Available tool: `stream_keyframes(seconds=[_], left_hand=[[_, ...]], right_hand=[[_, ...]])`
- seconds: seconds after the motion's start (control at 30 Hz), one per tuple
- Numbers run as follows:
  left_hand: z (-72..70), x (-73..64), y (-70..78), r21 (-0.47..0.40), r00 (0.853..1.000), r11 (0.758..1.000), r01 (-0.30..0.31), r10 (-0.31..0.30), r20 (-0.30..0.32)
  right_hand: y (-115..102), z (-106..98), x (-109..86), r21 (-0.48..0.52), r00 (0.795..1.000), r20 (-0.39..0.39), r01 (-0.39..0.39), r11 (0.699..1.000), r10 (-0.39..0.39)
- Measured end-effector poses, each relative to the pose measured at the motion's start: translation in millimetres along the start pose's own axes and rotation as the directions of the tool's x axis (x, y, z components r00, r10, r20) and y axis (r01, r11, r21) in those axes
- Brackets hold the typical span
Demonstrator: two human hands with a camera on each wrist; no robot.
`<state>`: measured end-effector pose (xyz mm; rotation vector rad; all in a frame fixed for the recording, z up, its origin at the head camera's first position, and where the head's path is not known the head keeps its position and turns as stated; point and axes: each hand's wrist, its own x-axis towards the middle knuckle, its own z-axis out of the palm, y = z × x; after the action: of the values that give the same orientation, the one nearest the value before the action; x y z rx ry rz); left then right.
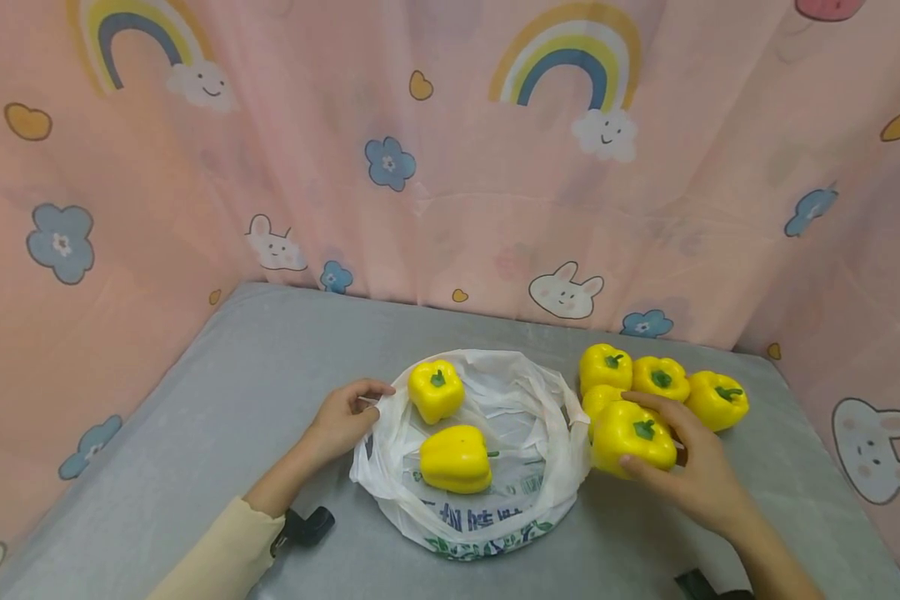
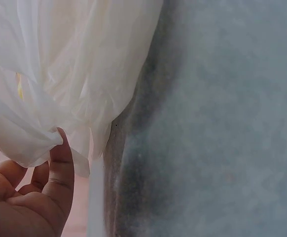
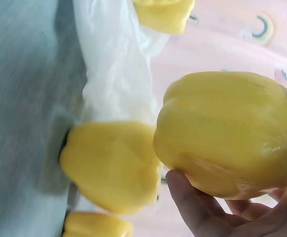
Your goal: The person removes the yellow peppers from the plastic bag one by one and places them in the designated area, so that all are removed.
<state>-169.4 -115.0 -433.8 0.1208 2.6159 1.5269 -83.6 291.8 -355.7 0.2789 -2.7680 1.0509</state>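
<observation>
A white plastic bag stands with its mouth spread wide, its film gathered in folds round the rim. Inside it sit two yellow bell peppers, one upright toward the back and one on its side. My left hand pinches the bag's left rim; in the left wrist view the thin film runs between its fingers. With fingers and thumb round its sides, my right hand holds another yellow bell pepper, green stem up, just right of the bag. In the right wrist view this pepper appears raised off the table.
Several more yellow bell peppers stand grouped on the grey-covered table, behind and beside the right hand. One of them is close against the bag's side. A pink printed curtain borders the table at the back and sides.
</observation>
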Motion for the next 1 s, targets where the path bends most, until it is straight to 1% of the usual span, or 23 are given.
stream_keyframes(seconds=[0.2,0.27,0.4,0.53,0.7,0.8,1.0], left_hand=[[0.3,0.8,-0.2,0.005,1.0,1.0,0.007,-0.007,-0.002],[0.2,0.8,-0.3,0.005,1.0,1.0,0.009,-0.009,-0.003],[0.2,1.2,-0.9,0.003,1.0,1.0,0.009,-0.009,-0.003],[0.3,1.0,-1.2,0.005,1.0,1.0,0.01,-0.01,-0.004],[0.4,0.6,-1.1,0.003,1.0,1.0,0.013,-0.013,-0.006],[0.6,0.8,-1.4,0.002,1.0,1.0,0.013,-0.013,-0.007],[0.7,0.9,-0.2,0.007,1.0,1.0,0.018,-0.018,-0.007]], right_hand=[[17.8,-12.9,-4.3,-0.026,0.998,-0.004,-0.067,0.997,0.067],[23.6,-16.9,-6.1,-0.027,0.997,-0.011,-0.076,0.997,0.076],[34.3,-23.9,-9.0,-0.036,0.997,-0.041,-0.07,0.997,0.068],[41.1,-29.8,-9.1,-0.097,0.993,-0.054,-0.109,0.989,0.104],[48.2,-30.9,-7.3,-0.124,0.985,-0.049,-0.169,0.978,0.164],[52.6,-28.8,-5.4,-0.122,0.983,-0.052,-0.179,0.976,0.174],[59.3,-26.0,-0.4,-0.124,0.985,-0.048,-0.17,0.978,0.165]])
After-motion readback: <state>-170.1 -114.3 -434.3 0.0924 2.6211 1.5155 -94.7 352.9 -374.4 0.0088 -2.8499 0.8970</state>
